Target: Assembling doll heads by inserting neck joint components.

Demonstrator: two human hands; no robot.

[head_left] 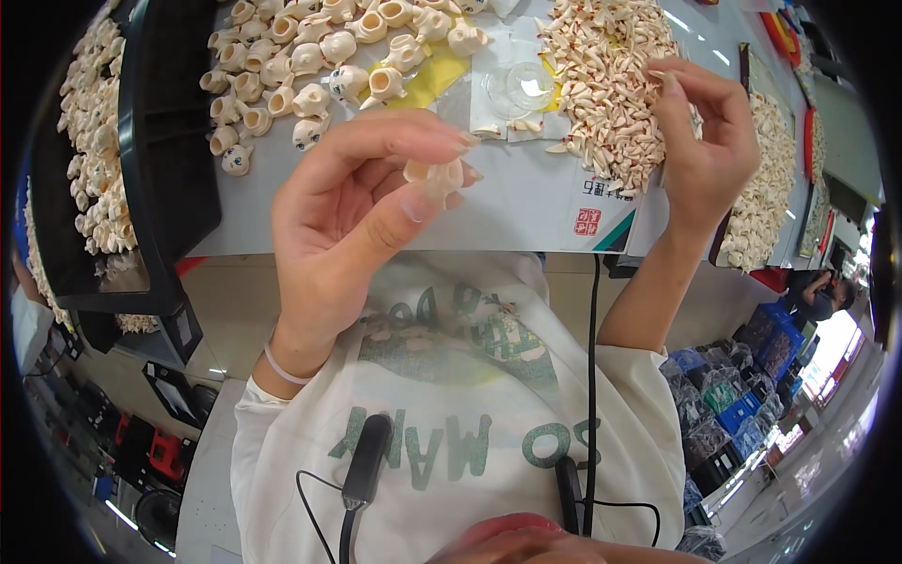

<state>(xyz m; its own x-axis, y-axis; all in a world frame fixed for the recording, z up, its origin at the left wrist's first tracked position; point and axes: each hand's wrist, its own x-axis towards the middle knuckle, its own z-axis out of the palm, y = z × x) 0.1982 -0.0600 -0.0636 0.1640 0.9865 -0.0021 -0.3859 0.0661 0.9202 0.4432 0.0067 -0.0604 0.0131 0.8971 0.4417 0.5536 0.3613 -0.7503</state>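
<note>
My left hand [329,207] is raised over the near edge of the table. Its thumb and fingers are closed round a small cream doll head [434,177], partly hidden by the fingers. Farther right, my right hand [709,141] is at the right side of a heap of small pointed cream pieces [606,103], some with red marks. Its thumb and forefinger are pinched together, and whatever is between them is too small to make out. Many hollow cream doll heads [305,58] lie at the far left of the table, a few with painted blue eyes.
Between the doll heads and the heap stands a small clear round dish [528,86]. A yellow sheet [437,77] lies beside it. At the left is a black rack [169,141] holding more cream parts; a tray of pieces [766,179] is at the right. A black cable [593,376] hangs in front.
</note>
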